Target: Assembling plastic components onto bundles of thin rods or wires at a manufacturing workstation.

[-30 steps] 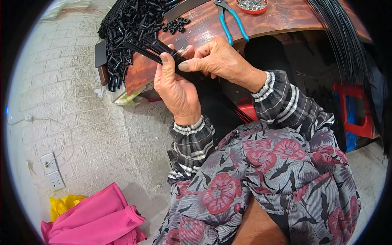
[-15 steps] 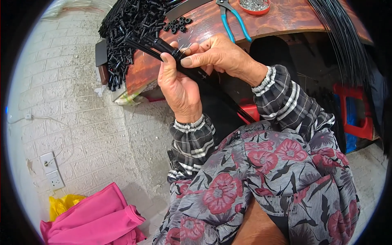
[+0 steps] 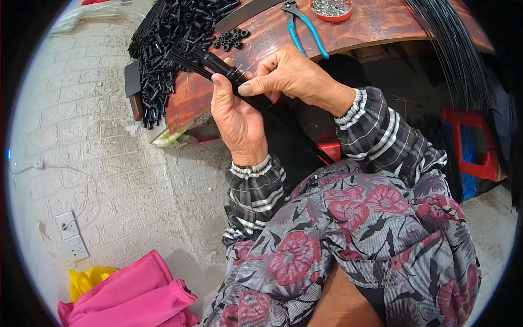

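Note:
Above my lap, my left hand (image 3: 239,125) is wrapped round a bundle of slim black rods with a thicker dark cylindrical fitting (image 3: 217,64). The bundle slants from the pile on the table down toward my lap. My right hand (image 3: 294,76) pinches at the bundle just past the fitting, its thumb pressed against the dark part near my left thumb. A fine wire-like piece stands up by the right fingertips. The far fingers of both hands are partly hidden, and the exact part pinched is too small to make out.
On the reddish wooden table (image 3: 370,27) lie a heap of black tubular pieces (image 3: 180,32), small black rings (image 3: 231,39), blue-handled pliers (image 3: 305,30) and a red dish (image 3: 331,10) of metal bits. Long black rods (image 3: 452,54) hang over the right edge, near a red stool (image 3: 474,144).
The view has shifted slightly. Both hands keep their hold on the bundle, with the right fingers a little differently bent at the fitting.

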`<state>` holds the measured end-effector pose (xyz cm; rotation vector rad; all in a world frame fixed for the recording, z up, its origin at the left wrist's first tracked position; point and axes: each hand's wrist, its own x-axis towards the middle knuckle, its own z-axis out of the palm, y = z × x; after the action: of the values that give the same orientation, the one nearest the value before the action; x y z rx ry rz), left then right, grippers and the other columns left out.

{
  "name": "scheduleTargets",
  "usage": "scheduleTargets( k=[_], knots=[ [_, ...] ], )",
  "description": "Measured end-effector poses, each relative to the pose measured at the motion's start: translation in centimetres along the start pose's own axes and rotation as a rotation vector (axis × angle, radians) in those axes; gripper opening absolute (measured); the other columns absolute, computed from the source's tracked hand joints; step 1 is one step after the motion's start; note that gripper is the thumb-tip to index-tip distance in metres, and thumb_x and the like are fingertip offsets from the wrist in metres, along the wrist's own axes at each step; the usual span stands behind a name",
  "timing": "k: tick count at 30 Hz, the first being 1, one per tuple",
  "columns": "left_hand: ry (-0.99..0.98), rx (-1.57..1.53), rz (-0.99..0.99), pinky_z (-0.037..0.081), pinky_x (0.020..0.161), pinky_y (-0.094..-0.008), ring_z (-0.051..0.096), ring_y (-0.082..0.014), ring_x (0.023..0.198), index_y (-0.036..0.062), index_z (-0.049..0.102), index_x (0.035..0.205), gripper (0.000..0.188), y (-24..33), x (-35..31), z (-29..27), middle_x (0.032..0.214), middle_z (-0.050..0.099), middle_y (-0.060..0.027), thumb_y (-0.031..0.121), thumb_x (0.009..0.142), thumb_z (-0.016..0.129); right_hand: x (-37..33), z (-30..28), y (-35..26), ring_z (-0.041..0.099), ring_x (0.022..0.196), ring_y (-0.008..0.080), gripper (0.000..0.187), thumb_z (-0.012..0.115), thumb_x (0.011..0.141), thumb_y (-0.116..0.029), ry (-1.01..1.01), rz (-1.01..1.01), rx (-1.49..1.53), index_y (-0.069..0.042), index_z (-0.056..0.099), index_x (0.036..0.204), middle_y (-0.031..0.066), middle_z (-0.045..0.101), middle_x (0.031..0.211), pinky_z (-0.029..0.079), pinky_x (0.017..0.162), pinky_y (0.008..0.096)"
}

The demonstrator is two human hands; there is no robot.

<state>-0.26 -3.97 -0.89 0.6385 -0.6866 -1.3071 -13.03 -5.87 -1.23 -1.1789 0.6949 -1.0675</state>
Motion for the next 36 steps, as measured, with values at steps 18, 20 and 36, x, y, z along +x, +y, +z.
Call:
scheduleTargets(
  k=[18,20,36],
  knots=[
    [0.007,-0.045,-0.044,0.044,0.074,-0.0281,0.055,-0.0162,0.079,-0.002,0.053,0.098,0.029,0.5,-0.7,0.5,0.087,0.058,-0.0079,0.025,0.086,0.053,0.8,-0.2,0.7,0.046,0.038,0.0051,0.035,0.076,0.062,-0.029,-0.024,0.117,0.095,-0.008,0.051,0.05,-0.001,0.049,0.047,0.026,0.034,0.0143],
    [-0.051,-0.064,-0.048,0.043,0.074,-0.028,0.055,-0.0165,0.08,-0.0025,0.053,0.098,0.03,0.5,-0.8,0.6,0.087,0.058,-0.0084,0.025,0.086,0.052,1.0,-0.1,0.8,0.046,0.038,0.0053,0.035,0.076,0.062,-0.028,-0.03,0.125,0.083,-0.008,0.05,0.05,-0.0011,0.049,0.047,0.026,0.033,0.0142],
    [-0.091,-0.111,-0.057,0.041,0.079,-0.0295,0.053,-0.0187,0.086,-0.005,0.052,0.098,0.033,0.4,-0.5,0.2,0.089,0.056,-0.011,0.026,0.087,0.051,0.9,-0.1,0.6,0.045,0.035,0.005,0.034,0.077,0.062,-0.027,-0.019,0.089,0.075,-0.008,0.051,0.05,-0.0002,0.05,0.047,0.027,0.031,0.0139]
  ],
)
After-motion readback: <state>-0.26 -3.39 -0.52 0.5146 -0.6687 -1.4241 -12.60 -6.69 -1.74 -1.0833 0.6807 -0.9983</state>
